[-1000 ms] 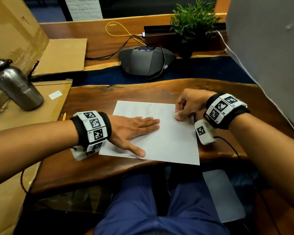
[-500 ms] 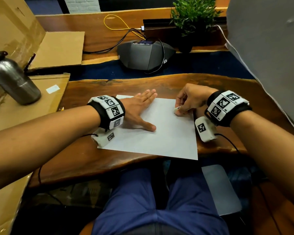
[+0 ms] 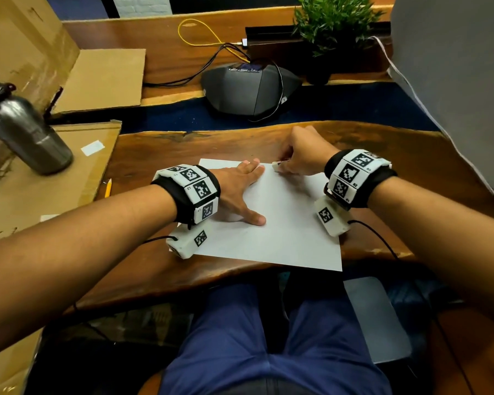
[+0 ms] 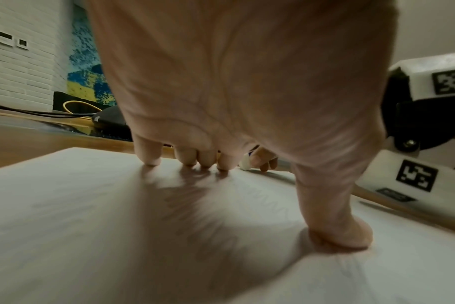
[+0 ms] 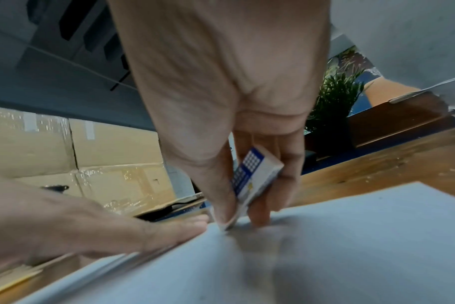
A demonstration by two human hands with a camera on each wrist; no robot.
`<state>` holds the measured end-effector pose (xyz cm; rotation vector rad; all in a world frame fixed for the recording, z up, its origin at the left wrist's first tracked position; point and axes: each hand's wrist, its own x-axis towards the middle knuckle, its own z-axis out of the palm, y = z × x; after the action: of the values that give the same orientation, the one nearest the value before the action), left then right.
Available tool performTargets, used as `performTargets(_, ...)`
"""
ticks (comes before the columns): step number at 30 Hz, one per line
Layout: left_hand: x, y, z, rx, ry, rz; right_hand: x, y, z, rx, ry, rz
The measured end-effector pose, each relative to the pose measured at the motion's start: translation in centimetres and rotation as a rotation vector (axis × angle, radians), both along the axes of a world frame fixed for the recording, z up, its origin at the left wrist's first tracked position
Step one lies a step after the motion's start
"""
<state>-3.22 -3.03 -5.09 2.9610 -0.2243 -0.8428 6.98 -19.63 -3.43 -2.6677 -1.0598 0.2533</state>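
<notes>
left hand (image 3: 237,189): flat on the paper sheet (image 3: 283,223), fingers straight and close together, thumb spread toward the near side; fingertips (image 4: 149,160) press down close to the sheet's far edge
right hand (image 3: 303,158): curled, pinches a white eraser (image 5: 252,176) in a blue-printed sleeve between thumb and fingers
eraser: tilted, bare end touching the sheet at its far edge, just beside the left fingertips
paper sheet: lies flat mid tabletop (image 3: 154,149), reaching toward the near edge; faint pencil scribble shows under the left palm
pencil (image 3: 108,188): yellow, at the left edge of the tabletop
steel bottle (image 3: 26,132): stands on cardboard (image 3: 69,172) past the left edge
conference phone (image 3: 248,89): beyond the far edge; potted plant (image 3: 334,24) behind it
</notes>
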Motion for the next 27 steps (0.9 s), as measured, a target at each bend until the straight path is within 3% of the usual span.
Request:
performTargets(3, 0.0, 0.0, 0.0, -0.002, 0.000, 0.011, -0.2, 0.1, -0.6, 0.026, -0.063, 0.004)
performTargets(7, 0.1, 0.0, 0.0, 0.008, 0.003, 0.006, -1.0, 0.3, -0.2, -0.064, 0.019, 0.184)
performTargets(9, 0.1, -0.1, 0.1, 0.015, 0.003, 0.003, -0.3, 0.4, 0.0, -0.073, 0.052, 0.167)
performTargets(13, 0.1, -0.3, 0.4, 0.035, 0.005, 0.005, 1.0, 0.5, 0.1, -0.004, -0.045, 0.063)
performTargets(18, 0.2, -0.3, 0.4, 0.039, 0.009, 0.005, -0.4, 0.7, 0.1, -0.121, 0.059, 0.225)
performTargets(23, 0.0, -0.4, 0.7, 0.047, 0.003, -0.002, 1.3, 0.6, -0.2, 0.006, -0.047, 0.080)
performTargets(27, 0.1, -0.3, 0.6, 0.050, 0.012, 0.000, 0.2, 0.6, 0.0, -0.095, 0.141, 0.179)
